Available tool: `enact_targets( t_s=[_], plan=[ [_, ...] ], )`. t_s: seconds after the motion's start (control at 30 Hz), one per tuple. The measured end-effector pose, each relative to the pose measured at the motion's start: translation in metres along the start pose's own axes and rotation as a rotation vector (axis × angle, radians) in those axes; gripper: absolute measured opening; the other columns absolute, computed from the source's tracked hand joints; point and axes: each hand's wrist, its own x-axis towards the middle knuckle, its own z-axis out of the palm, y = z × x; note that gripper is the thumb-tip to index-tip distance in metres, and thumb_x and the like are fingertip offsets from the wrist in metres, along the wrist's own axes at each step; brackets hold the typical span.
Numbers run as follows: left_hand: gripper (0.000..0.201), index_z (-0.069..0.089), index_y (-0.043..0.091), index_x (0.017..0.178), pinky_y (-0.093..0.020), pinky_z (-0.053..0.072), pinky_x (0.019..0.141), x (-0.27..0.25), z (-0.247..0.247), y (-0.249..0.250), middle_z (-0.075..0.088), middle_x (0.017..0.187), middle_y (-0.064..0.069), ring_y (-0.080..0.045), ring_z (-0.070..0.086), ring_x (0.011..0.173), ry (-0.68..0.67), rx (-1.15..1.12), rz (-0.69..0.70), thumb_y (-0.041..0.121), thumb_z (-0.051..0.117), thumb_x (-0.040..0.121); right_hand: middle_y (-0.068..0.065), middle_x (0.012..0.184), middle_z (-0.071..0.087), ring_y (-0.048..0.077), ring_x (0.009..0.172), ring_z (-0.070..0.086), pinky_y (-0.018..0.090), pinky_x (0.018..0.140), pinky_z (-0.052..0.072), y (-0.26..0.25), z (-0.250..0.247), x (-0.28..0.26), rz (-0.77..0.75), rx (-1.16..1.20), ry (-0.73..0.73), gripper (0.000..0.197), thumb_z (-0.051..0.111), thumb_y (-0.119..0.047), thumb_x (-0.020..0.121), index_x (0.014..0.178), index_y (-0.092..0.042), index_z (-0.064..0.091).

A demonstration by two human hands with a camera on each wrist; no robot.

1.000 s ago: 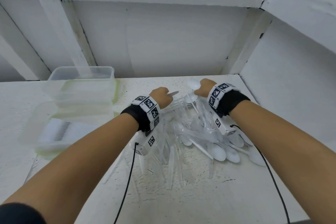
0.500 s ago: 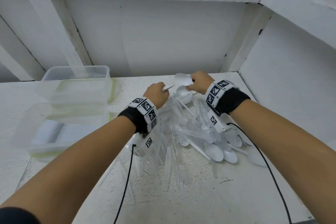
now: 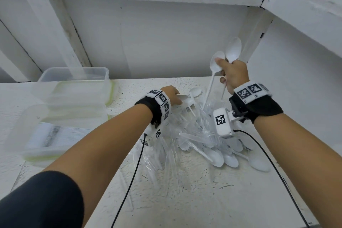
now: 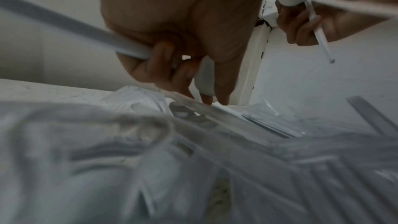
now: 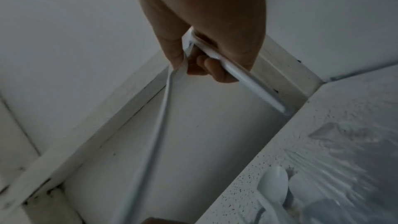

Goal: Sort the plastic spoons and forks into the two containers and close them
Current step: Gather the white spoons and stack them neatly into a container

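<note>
Spoons (image 3: 233, 48) are in play: two white ones are clamped in the right hand (image 3: 234, 75), bowls up and handles hanging down, raised above the heap (image 3: 199, 135) on the table (image 3: 185, 200); the right wrist view shows the fingers (image 5: 212, 69) curled round both handles, which splay apart below the fist; the left hand (image 3: 171, 94) is low at the far edge of the heap, fingers (image 4: 159, 71) curled on a white handle (image 4: 64, 28) while the other fingertips touch the cutlery beneath; so both hands are closed on cutlery and well apart, one high, one low; the heap itself mixes white spoons, mostly at its right side, with clear forks (image 3: 166, 157) tangled through the middle and left; two clear containers (image 3: 74, 83) sit at the table's left, the far one (image 3: 103, 74) seemingly empty, the near one (image 3: 27, 131) holding a neat row of what seem to be forks; both are open; most of the sorting appears still undone.

Likely risks: the two held handles diverge, so one spoon could twist loose on the way across to the containers; the clear forks are hard to tell from one another and interlock, so a pull by the left hand may drag neighbours along or flick pieces off the table; a fork could ride unnoticed among spoons into the wrong container; overfilling or crooked stacking would later keep a lid from seating.
</note>
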Motion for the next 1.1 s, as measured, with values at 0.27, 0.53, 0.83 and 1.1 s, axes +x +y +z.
enact_targets(
  t_s=[0.27, 0.53, 0.83, 1.1],
  plan=[
    [0.025, 0.053, 0.009, 0.082, -0.022, 0.031, 0.051, 0.004, 0.011, 0.007, 0.053, 0.078, -0.004, -0.022, 0.05, 0.075, -0.052, 0.172, -0.016, 0.034, 0.056, 0.088, 0.005, 0.079, 0.053, 0.015, 0.066, 0.058, 0.03, 0.058, 0.05, 0.009, -0.005, -0.011, 0.157, 0.16, -0.078, 0.017, 0.038, -0.016, 0.099, 0.114, -0.008, 0.043],
    [0.04, 0.037, 0.012, 0.06, -0.021, 0.026, 0.049, -0.01, 0.015, 0.008, 0.039, 0.061, 0.0, -0.012, 0.035, 0.052, -0.098, 0.206, -0.041, 0.031, 0.053, 0.091, 0.009, 0.074, 0.054, 0.021, 0.061, 0.059, 0.034, 0.059, 0.052, 0.01, 0.004, -0.02, 0.197, 0.127, -0.179, 0.02, 0.034, -0.018, 0.101, 0.119, -0.01, 0.035],
    [0.034, 0.041, 0.016, 0.061, -0.021, 0.026, 0.05, -0.027, -0.001, -0.009, 0.041, 0.063, 0.003, -0.019, 0.044, 0.075, -0.087, 0.135, 0.052, 0.023, 0.066, 0.084, 0.006, 0.07, 0.051, 0.016, 0.06, 0.055, 0.031, 0.06, 0.053, 0.014, 0.013, -0.023, 0.18, 0.03, -0.196, 0.014, 0.045, -0.011, 0.097, 0.085, -0.006, 0.049],
    [0.016, 0.056, 0.01, 0.089, -0.027, 0.034, 0.068, -0.045, -0.019, -0.021, 0.055, 0.088, -0.004, -0.021, 0.049, 0.082, 0.211, -0.004, 0.092, 0.025, 0.059, 0.087, -0.001, 0.064, 0.037, 0.009, 0.047, 0.029, 0.017, 0.038, 0.026, 0.019, 0.032, -0.026, 0.147, -0.316, -0.314, 0.023, 0.044, -0.036, 0.096, 0.104, -0.015, 0.046]
  ],
)
